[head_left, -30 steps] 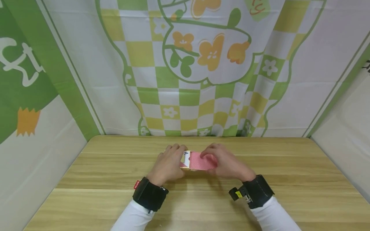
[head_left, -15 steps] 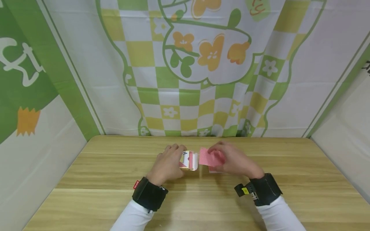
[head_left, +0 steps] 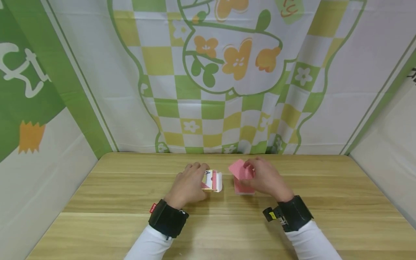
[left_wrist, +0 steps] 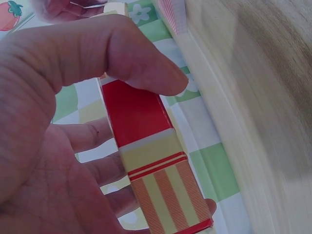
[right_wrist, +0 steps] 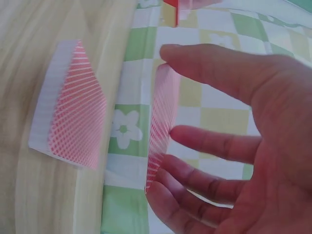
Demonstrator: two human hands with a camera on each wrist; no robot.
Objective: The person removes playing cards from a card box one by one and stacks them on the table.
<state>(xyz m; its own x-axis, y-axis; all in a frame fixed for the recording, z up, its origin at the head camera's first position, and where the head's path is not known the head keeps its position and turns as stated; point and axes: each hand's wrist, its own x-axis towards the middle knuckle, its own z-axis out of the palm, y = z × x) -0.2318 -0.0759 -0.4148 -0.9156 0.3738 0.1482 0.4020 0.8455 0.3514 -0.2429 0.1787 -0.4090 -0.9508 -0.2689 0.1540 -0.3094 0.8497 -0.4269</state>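
Observation:
In the head view my left hand (head_left: pixel 188 186) grips a playing-card box (head_left: pixel 208 180) printed with an "A", its white end flap (head_left: pixel 219 181) sticking out to the right. The left wrist view shows the thumb and fingers around the box's (left_wrist: pixel 156 146) red and striped narrow side. My right hand (head_left: pixel 264 177) pinches a thin playing card (head_left: pixel 238 169) with a red patterned back. The right wrist view has this card (right_wrist: pixel 163 117) edge-on between thumb and fingertips. Below and slightly nearer lies a squared stack of cards (head_left: pixel 244 188), red back up, partly covered by the right hand and card.
The wooden table (head_left: pixel 208 231) stretches around both hands. Behind its far edge hangs a green, yellow and white checked cloth (head_left: pixel 237 108), with cloth panels at either side. Black wrist straps (head_left: pixel 169 218) are worn over white sleeves (head_left: pixel 151 243).
The right hand has moved away from the box to the right, uncovering the white flap. The card it holds is now turned and raised, and the stack beneath shows more. The left hand stays put.

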